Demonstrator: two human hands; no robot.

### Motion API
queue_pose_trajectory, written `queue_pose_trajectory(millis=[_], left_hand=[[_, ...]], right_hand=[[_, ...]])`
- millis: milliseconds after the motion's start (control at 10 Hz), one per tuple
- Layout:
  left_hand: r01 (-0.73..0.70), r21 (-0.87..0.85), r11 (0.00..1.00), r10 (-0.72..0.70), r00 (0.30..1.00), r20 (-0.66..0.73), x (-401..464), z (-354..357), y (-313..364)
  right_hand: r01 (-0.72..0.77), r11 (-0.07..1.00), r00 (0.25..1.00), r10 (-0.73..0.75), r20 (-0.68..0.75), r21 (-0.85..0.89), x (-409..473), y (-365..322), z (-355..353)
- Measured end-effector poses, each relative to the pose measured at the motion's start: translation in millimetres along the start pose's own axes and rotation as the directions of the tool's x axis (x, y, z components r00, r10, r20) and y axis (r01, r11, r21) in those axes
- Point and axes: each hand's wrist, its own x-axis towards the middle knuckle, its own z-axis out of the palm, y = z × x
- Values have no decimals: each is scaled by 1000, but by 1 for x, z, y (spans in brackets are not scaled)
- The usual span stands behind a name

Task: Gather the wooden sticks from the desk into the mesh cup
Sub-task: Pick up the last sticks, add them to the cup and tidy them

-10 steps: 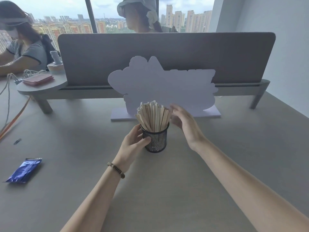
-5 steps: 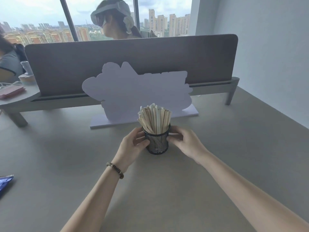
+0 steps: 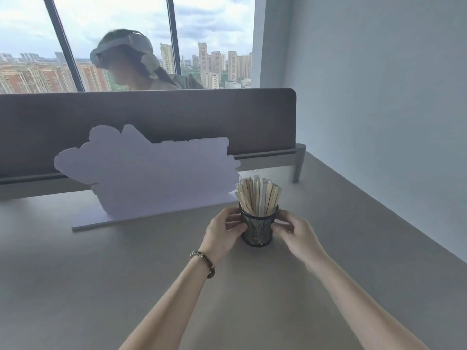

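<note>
while upright on the desk [image 3: 126, 286] — mesh cup [image 3: 257, 229] of wooden sticks [image 3: 257, 197], left hand [image 3: 222, 234] and right hand [image 3: 297, 234] fingers clasped around it

Both hands forward, left [image 3: 222, 232] and right [image 3: 294, 234], fingers curled inward, facing each other.

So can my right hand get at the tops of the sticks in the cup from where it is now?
Probably yes. The right hand rests against the cup wall, just below the sticks, which stand above the rim with nothing over them. The left hand holds the opposite side, out of the way.
</note>
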Motion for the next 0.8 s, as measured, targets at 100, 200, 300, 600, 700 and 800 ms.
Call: queue_pose_trajectory(millis=[100,200,300,600,700,800], left_hand=[[5,-20,1000,-5,1000,29,19,32,6],[8,-9,1000,-7,999,52,37,62,13],[-6,-24,1000,8,997,76,51,86,17],[-8,-122,993,23,992,125,78,135,16],[-6,-136,991,23,992,126,80,137,15],[-21,-127,992,41,987,157,76,136,19]], right_hand=[[-24,1000,997,25,-71,17,6,15,-22],[-41,998,989,48,-143,55,10,24,-38],[-54,990,972,81,-220,127,13,34,-46],[-40,993,926,80,-369,115,21,51,-60],[-31,992,922,75,-379,119,23,54,-61],[-23,993,912,67,-405,112,23,55,-61]])
